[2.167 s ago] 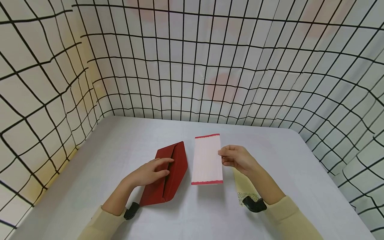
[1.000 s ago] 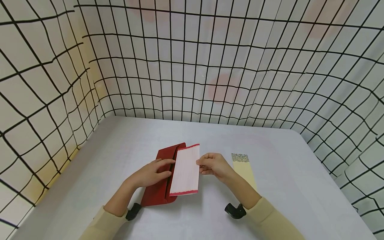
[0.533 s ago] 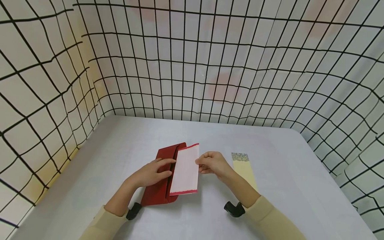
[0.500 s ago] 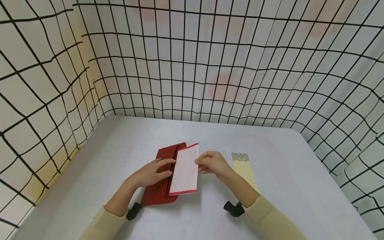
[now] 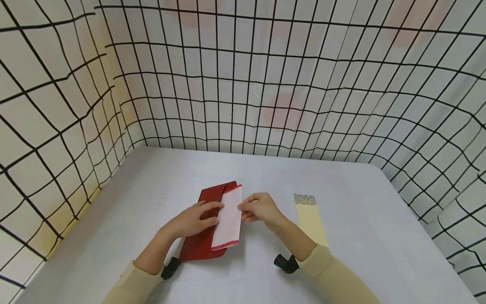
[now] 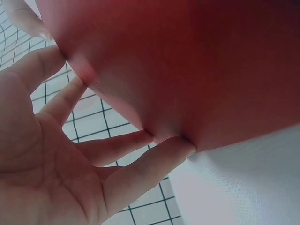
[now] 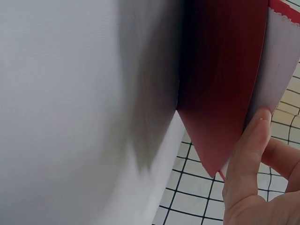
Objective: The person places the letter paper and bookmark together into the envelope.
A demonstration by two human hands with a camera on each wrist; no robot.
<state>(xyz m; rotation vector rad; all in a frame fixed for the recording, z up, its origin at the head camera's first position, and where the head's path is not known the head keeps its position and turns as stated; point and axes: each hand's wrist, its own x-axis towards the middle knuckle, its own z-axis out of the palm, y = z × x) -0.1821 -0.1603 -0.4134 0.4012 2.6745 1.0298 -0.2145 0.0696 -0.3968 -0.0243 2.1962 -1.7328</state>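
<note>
In the head view a red envelope (image 5: 203,242) lies at a slant left of centre, its long opening facing right. My left hand (image 5: 191,220) is over it, thumb and fingertips holding the opening's edge. The left wrist view shows the red paper (image 6: 187,70) dented around those fingertips. A pale pink card (image 5: 229,215) with red ends is partly inside the opening; its left part is hidden. My right hand (image 5: 256,207) pinches the card's right edge between thumb and fingers. In the right wrist view the card (image 7: 279,61) stands just behind the envelope's red flap (image 7: 220,84).
A pale yellow strip (image 5: 311,219) with a patterned end lies on the white table (image 5: 341,181), right of my right forearm. Black wire grid (image 5: 250,76) with white cloth behind it encloses the back and sides. A black wrist mount (image 5: 286,264) sits below each wrist.
My right hand has carried the card leftward from beside the envelope into its opening, and the card's visible part has narrowed. The left hand has stayed nearly still on the envelope.
</note>
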